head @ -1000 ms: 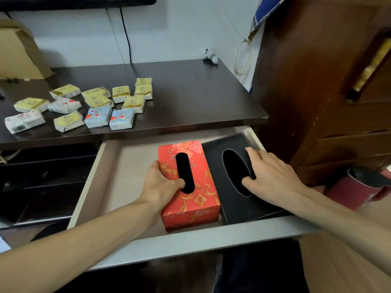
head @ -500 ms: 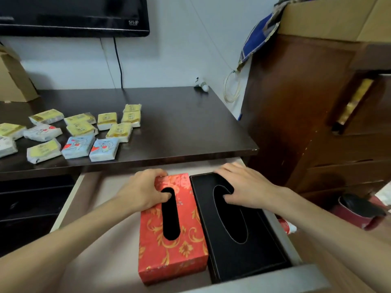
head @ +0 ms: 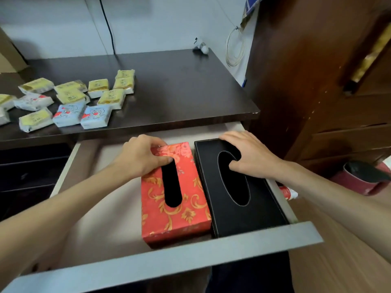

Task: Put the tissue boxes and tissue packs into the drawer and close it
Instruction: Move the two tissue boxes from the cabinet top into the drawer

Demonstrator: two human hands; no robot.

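Lying side by side in the pulled-out pale drawer (head: 88, 199) are two tissue boxes: a red cardboard tissue box with gold floral print (head: 175, 206) on the left and a black leather-look tissue box with white stitching (head: 254, 210) on the right. Their long sides touch, and each has a long oval slot in its top. The black box sits against the drawer's right wall, its near end just behind the grey drawer front (head: 190, 259). The left part of the drawer floor is bare.

The left hand (head: 141, 157) rests on the far end of the red box, fingers curled over its far edge and the thumb at the top of the slot, gripping that end. The right hand (head: 249, 157) lies on the far end of the black box, fingers bent over the far edge and the thumb dipping into the slot, holding it likewise.

Above the drawer, on the dark brown wooden surface (head: 179, 87), a cluster of small plastic-wrapped tissue packs (head: 84, 98) lies at the left: most yellow-labelled, two pale blue with a red corner nearest the front edge, others white at the far left. None is in the drawer. A brown wooden cabinet (head: 317, 81) stands to the right, with a dark red mug-like container (head: 364, 178) low beside it.
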